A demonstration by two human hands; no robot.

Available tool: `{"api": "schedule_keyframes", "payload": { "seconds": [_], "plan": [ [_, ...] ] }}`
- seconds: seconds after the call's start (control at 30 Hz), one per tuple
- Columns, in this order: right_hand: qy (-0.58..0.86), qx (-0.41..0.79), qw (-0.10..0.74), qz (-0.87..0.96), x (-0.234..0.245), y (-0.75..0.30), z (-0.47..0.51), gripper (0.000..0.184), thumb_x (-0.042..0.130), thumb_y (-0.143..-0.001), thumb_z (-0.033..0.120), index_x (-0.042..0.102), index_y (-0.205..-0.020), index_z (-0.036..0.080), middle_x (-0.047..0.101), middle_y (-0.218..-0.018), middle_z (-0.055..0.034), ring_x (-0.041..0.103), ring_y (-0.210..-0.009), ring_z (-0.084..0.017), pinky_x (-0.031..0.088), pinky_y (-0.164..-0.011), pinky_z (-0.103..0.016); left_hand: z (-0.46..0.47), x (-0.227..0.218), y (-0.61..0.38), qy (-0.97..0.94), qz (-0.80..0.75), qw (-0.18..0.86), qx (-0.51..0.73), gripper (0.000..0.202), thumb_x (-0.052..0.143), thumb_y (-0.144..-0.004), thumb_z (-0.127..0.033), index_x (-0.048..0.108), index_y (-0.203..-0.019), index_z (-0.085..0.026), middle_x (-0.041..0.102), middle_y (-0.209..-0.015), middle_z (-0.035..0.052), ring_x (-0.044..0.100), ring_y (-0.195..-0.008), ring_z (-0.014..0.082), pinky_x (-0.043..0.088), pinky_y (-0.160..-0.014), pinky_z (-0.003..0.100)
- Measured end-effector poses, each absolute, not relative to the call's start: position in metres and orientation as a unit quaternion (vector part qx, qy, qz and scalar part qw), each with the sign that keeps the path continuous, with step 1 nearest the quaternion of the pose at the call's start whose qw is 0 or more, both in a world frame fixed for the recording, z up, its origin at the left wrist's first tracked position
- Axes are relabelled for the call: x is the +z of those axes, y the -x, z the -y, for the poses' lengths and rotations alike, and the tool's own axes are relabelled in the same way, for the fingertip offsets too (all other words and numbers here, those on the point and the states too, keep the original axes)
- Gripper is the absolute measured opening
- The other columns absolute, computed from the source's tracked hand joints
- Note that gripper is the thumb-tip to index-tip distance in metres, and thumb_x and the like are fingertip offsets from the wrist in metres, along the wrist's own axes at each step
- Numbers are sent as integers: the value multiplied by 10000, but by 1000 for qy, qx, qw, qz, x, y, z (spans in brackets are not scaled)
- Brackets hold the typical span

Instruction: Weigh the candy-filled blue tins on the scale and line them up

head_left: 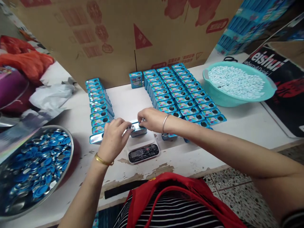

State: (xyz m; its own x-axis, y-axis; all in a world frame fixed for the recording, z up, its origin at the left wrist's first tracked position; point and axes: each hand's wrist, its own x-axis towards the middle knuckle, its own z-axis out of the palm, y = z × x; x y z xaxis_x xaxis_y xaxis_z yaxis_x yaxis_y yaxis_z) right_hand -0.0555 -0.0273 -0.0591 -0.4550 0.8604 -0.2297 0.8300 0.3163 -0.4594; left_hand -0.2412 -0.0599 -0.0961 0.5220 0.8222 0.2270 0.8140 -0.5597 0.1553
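A small blue tin point(139, 130) stands on a white digital scale point(143, 153), whose display shows digits. My left hand point(115, 134), with a gold bangle at the wrist, is at the tin's left end and closed around a few white candies point(131, 127). From the right, my right hand point(150, 119) reaches over the tin's other end, its fingertips pinched on a white candy point(142, 119). My fingers partly cover the tin's top. Left of the scale stands a row of blue tins point(98, 107); several more rows of tins point(178, 91) with round dark openings are at the right.
A turquoise basin point(228, 96) of white candies stands at the back right. A metal bowl point(70, 158) of blue and silver lids sits at the left. Behind the tins rises a large cardboard box point(114, 63). A single tin point(136, 80) stands against it.
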Motion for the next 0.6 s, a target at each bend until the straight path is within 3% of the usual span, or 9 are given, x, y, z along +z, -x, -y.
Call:
{"api": "schedule_keyframes", "payload": {
  "seconds": [0.23, 0.4, 0.6],
  "plan": [
    [494, 252, 6, 832, -58, 59, 26, 255, 570, -757, 88, 684, -981, 132, 700, -962, -90, 612, -892, -186, 405, -702, -234, 59, -99, 235, -873, -461, 54, 150, 174, 453, -930, -262, 602, -950, -174, 575, -891, 52, 535, -805, 174, 362, -691, 307],
    [503, 290, 90, 809, -57, 50, 29, 295, 494, -782, 59, 641, -1025, 137, 687, -911, -77, 594, -855, -174, 408, -721, -244, 61, -100, 227, -881, -445, 33, 156, 198, 425, -941, -248, 606, -933, -168, 585, -865, 50, 539, -780, 174, 350, -669, 315],
    [536, 391, 205, 720, -47, 15, 34, 203, 496, -817, 74, 583, -980, 158, 598, -749, 0, 533, -565, -91, 389, -550, -221, 55, -103, 206, -897, -404, 55, 173, 198, 412, -943, -209, 603, -951, -161, 600, -889, 58, 559, -805, 163, 388, -682, 298]
  ]
}}
